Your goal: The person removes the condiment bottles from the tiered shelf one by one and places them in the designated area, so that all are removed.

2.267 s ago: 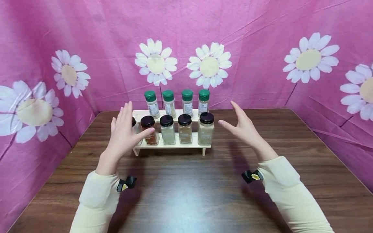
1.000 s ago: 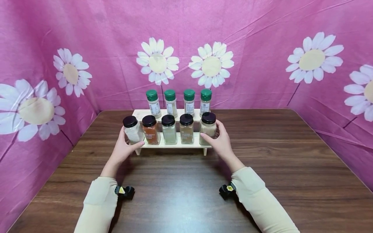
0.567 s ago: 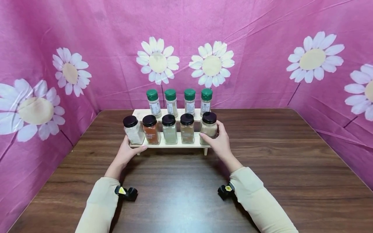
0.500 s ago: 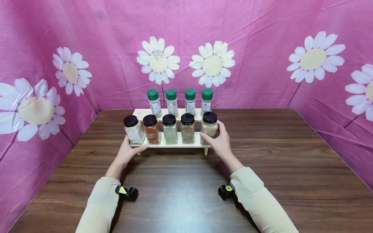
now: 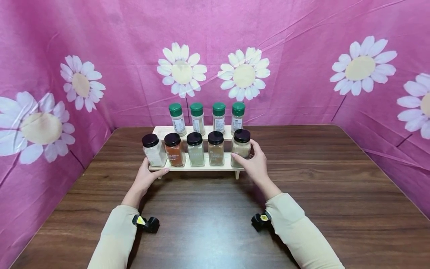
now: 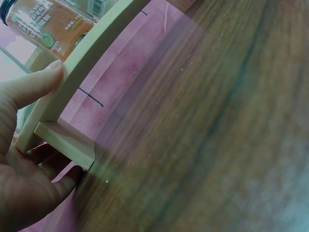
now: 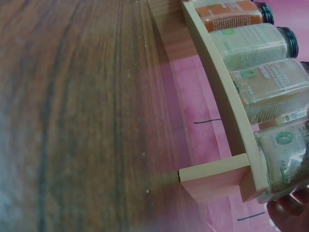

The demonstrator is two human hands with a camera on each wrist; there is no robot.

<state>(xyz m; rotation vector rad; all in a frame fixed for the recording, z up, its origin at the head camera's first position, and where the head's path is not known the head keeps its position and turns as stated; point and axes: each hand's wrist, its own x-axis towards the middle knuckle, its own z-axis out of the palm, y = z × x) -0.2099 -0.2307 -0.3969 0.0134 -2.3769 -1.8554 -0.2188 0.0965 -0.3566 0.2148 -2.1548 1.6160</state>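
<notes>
A two-tier pale wooden spice rack [image 5: 201,168] stands on the table. My left hand [image 5: 142,182] grips the left end of its lower shelf. The left wrist view shows the thumb [image 6: 41,84] on the shelf's front edge and the other fingers beside the rack's foot [image 6: 67,143]. Just above that hand is a black-lidded jar of white spice [image 5: 155,154]. My right hand [image 5: 256,164] holds the rightmost jar, a black-lidded spice jar [image 5: 242,146], thumb in front and fingers round its right side. In the right wrist view, fingertips [image 7: 289,215] touch this jar's lower side.
Between the end jars stand a red spice jar [image 5: 174,154], a pale green one [image 5: 196,154] and a brown one [image 5: 216,153]. Several green-capped shakers [image 5: 219,118] line the upper shelf. A pink flowered cloth [image 5: 289,45] hangs behind the wooden table [image 5: 208,224].
Both hands have come in from the air beside the rack. The left touched the white jar, then slid down to the shelf end; the right took hold of the rightmost jar. Little moved lately.
</notes>
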